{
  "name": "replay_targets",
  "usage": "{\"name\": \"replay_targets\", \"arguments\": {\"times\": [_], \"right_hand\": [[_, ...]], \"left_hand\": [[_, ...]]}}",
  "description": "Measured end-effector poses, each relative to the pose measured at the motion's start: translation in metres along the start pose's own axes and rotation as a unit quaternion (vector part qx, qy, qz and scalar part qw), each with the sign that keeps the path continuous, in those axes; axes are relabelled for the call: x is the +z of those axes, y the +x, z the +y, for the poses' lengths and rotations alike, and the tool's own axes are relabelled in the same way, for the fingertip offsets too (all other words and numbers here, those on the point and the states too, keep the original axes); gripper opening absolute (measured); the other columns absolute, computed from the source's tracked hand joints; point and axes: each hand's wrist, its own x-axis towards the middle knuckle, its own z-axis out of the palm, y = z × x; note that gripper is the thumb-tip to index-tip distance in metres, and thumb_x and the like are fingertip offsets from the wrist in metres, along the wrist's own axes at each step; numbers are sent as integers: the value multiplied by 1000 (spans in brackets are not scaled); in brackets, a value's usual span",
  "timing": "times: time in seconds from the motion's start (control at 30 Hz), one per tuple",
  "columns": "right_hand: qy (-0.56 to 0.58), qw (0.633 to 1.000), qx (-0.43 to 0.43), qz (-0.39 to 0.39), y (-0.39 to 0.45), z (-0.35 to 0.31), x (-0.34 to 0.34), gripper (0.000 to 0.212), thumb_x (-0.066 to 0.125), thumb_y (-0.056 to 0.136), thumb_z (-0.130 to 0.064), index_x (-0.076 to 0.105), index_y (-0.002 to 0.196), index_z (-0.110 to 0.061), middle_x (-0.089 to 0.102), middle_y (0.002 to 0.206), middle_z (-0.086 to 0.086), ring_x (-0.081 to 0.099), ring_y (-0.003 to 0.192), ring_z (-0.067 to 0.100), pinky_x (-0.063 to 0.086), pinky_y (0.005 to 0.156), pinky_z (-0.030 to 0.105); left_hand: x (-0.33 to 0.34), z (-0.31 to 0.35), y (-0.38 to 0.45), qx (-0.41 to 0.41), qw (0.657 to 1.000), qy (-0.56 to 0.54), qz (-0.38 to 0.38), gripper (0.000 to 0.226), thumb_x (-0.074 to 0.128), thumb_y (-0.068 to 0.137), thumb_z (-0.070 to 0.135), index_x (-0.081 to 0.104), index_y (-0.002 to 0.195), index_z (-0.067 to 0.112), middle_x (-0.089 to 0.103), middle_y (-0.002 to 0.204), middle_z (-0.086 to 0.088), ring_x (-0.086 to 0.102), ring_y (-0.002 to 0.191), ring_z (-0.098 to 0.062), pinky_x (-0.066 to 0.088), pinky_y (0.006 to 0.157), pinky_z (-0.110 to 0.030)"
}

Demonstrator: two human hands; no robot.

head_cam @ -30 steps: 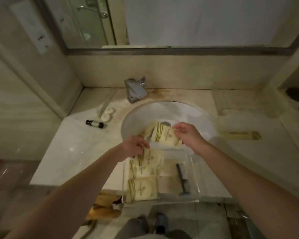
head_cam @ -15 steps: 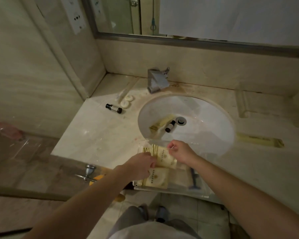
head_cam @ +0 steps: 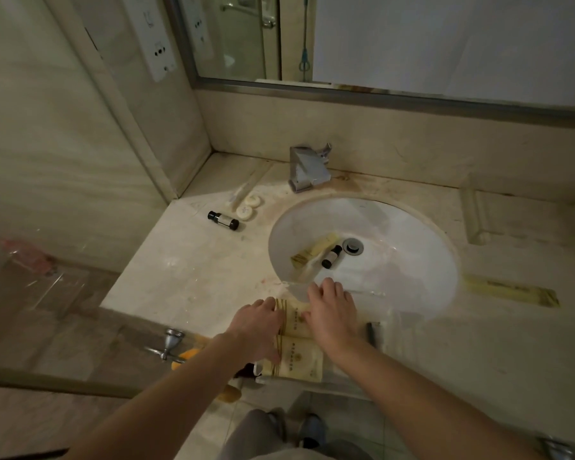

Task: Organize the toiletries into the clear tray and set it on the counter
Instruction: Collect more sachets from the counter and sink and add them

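Left hand: grip flat, fingers together, pressing the left edge of the cream sachets in the clear tray; it clamps nothing. Right hand: fingers spread, palm down on the same sachets; nothing is pinched.

Clear tray: at the table's front edge, just in front of the sink, its near end seemingly overhanging. Contents: at least two gold-striped sachets, the nearer uncovered; a dark slim item along the right wall, identity unclear.

Step in hand, judged: settling sachets flat in the tray; packing is partway done.

Outstanding items:
- small dark bottle and long sachet in the sink, by the drain
- second dark bottle and two round soaps near the table's back left corner
- long flat packet toward the right edge

Next move calls for lifting one hand forward into the sink.

Obscured: tray walls nearly invisible; sachet count beneath the hands unknown; print illegible.
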Motion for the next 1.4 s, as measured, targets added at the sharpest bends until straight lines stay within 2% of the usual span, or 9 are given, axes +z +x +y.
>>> {"name": "replay_targets", "arguments": {"times": [0.13, 0.23, 0.47, 0.63, 0.83, 0.97, 1.1, 1.23, 1.4], "right_hand": [[36, 998, 43, 11, 7, 8, -5, 35, 65, 80, -42, 55, 99, -14, 57, 94, 5, 55, 87, 25, 46, 74, 36], [130, 984, 113, 45, 12, 27, -17, 23, 56, 87, -38, 52, 89, -16, 58, 88, 2, 57, 80, 23, 44, 66, 34], [262, 889, 361, 105, 8, 118, -52, 15, 49, 91, -30, 53, 94, -16, 66, 88, 4, 53, 73, 21, 39, 60, 30], [292, 815, 486, 119, -22, 187, -63, 17, 51, 90, -30, 56, 96, -15, 69, 96, 8, 62, 90, 30, 37, 63, 29], [298, 761, 571, 78, -41, 256, -57, 21, 52, 89, -24, 57, 107, -14, 68, 106, 10, 61, 98, 29, 43, 72, 30], [230, 784, 571, 82, -35, 289, -46, 28, 52, 88, -18, 55, 115, -21, 59, 118, 9, 57, 105, 30, 45, 76, 33], [69, 871, 484, 45, -29, 317, -42, 51, 54, 85, -9, 48, 133, -26, 45, 133, 8, 42, 121, 29, 46, 87, 38], [-27, 947, 318, 27, -24, 341, -40, 47, 60, 73, -1, 63, 116, -19, 56, 121, 8, 51, 105, 32, 43, 87, 38], [-73, 962, 260, -29, -18, 353, -45, 36, 60, 74, -7, 56, 107, -21, 55, 109, 2, 51, 102, 27, 41, 79, 37]], "left_hand": [[-16, 2, 8, -9, 997, -69, -13, 45, 75, 68, 49, 53, 94, 21, 51, 100, 2, 51, 86, -18, 48, 71, -32], [-31, 5, 24, -29, 988, -138, 62, 29, 67, 78, 43, 48, 83, 22, 52, 91, 3, 51, 82, -18, 39, 64, -28], [-79, 72, 96, -1, 950, -291, 111, 15, 64, 82, 30, 53, 75, 22, 58, 76, 3, 57, 79, -20, 46, 71, -31], [-106, 145, 144, 15, 926, -363, 106, 19, 66, 84, 25, 52, 74, 18, 54, 67, 3, 55, 68, -17, 39, 64, -23], [-95, 124, 202, -102, 923, -346, 132, 10, 58, 82, 14, 61, 78, 6, 67, 81, -17, 65, 80, -33, 51, 72, -32], [-78, 77, 245, -192, 911, -343, 128, 8, 54, 85, 6, 59, 83, 0, 63, 88, -20, 61, 83, -32, 48, 79, -35], [-54, 25, 280, -246, 919, -281, 124, 31, 58, 79, 1, 59, 110, -3, 60, 114, -29, 57, 105, -44, 48, 93, -47], [-42, 4, 288, -271, 931, -240, 53, 43, 68, 77, 6, 54, 114, -10, 57, 113, -32, 55, 104, -46, 47, 85, -45], [-22, 16, 293, -235, 958, -163, -7, 49, 55, 91, 21, 41, 132, -3, 51, 131, -24, 52, 120, -39, 45, 93, -40]]}}
